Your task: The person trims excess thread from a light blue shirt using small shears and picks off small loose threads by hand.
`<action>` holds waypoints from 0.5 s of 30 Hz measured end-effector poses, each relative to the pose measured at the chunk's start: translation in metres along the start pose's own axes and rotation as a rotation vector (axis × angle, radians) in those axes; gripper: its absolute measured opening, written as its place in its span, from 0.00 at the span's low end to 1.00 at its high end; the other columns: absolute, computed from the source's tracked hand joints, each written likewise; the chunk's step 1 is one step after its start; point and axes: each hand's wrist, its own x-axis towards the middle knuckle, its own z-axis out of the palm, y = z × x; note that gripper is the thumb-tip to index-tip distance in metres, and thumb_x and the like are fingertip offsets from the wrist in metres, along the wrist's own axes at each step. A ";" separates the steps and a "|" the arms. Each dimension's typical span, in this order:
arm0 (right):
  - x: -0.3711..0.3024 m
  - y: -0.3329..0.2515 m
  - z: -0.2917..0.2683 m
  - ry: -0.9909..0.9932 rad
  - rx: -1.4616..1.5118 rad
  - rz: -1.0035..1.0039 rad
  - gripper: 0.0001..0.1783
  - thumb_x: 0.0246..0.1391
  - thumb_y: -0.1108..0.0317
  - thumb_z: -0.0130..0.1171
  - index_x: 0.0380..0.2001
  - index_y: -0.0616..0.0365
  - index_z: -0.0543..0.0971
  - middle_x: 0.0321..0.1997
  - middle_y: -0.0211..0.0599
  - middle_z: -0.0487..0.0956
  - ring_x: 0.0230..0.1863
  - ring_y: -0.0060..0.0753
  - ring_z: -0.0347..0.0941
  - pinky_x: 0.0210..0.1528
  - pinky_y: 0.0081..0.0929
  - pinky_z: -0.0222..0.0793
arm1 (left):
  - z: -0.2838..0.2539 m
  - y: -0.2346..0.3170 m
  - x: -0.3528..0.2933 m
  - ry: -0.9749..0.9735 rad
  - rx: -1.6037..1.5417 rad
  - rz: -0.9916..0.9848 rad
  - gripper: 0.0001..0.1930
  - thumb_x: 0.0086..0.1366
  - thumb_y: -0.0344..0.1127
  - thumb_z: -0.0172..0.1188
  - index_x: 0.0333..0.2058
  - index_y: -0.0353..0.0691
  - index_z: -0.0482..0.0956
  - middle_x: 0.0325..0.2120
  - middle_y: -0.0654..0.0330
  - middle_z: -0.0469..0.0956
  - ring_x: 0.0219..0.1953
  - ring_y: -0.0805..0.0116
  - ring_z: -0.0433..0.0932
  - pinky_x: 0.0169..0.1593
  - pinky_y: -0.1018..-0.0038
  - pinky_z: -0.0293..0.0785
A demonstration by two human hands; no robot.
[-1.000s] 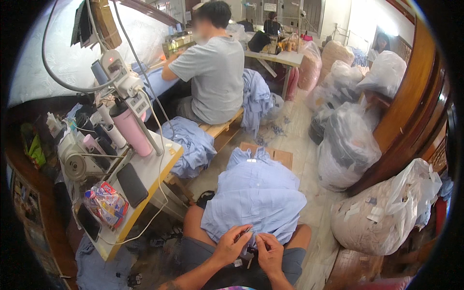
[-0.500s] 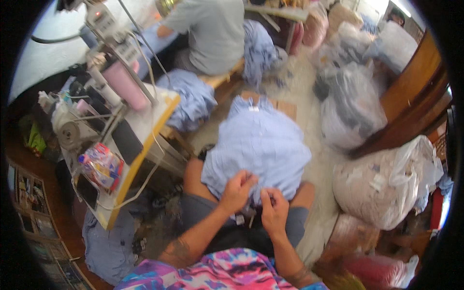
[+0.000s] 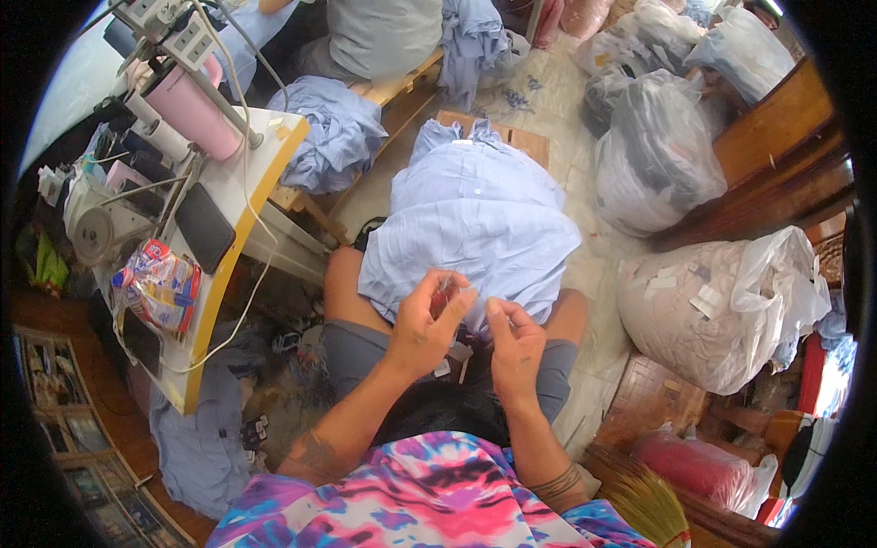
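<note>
A light blue button-up shirt (image 3: 480, 215) lies spread over my knees and out in front of me, its collar at the far end. Above its near edge, my left hand (image 3: 429, 321) has its fingers curled round toward the thumb. Something small and reddish-dark shows inside that curl, too unclear to name. Just to the right, my right hand (image 3: 516, 352) is closed in a pinch, thumb against the forefinger. Whatever it pinches is too small to make out. The two sets of fingertips are close together but apart.
On the left stands a white, yellow-edged table (image 3: 281, 151) with a pink tumbler (image 3: 194, 111), a phone (image 3: 205, 228) and a colourful packet (image 3: 157, 285). Blue cloth (image 3: 333, 132) is heaped on a wooden bench near a seated person (image 3: 384, 36). Stuffed plastic bags (image 3: 658, 155) line the right side.
The view has tilted down, so the surroundings sit higher in the picture. My hands remain near the shirt's near edge, and my left fingers now form a rounder curl.
</note>
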 end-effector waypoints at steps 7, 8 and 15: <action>0.004 0.012 0.003 -0.034 0.026 -0.054 0.12 0.69 0.68 0.63 0.45 0.68 0.85 0.43 0.28 0.80 0.40 0.14 0.71 0.43 0.15 0.68 | -0.007 0.003 -0.018 -0.042 0.347 0.209 0.16 0.74 0.37 0.58 0.50 0.29 0.81 0.36 0.53 0.78 0.37 0.64 0.76 0.41 0.70 0.72; 0.004 0.012 0.003 -0.030 0.004 -0.069 0.12 0.69 0.68 0.63 0.46 0.68 0.85 0.44 0.29 0.80 0.40 0.15 0.72 0.44 0.16 0.69 | -0.006 0.004 -0.020 -0.039 0.367 0.208 0.17 0.74 0.38 0.57 0.50 0.29 0.81 0.37 0.50 0.78 0.37 0.57 0.78 0.42 0.67 0.74; 0.003 0.006 0.005 -0.051 -0.008 -0.108 0.12 0.69 0.68 0.63 0.46 0.68 0.85 0.47 0.34 0.82 0.45 0.20 0.76 0.49 0.20 0.73 | -0.005 -0.002 -0.020 -0.015 0.348 0.208 0.17 0.75 0.37 0.58 0.51 0.27 0.81 0.34 0.53 0.79 0.35 0.65 0.76 0.39 0.71 0.72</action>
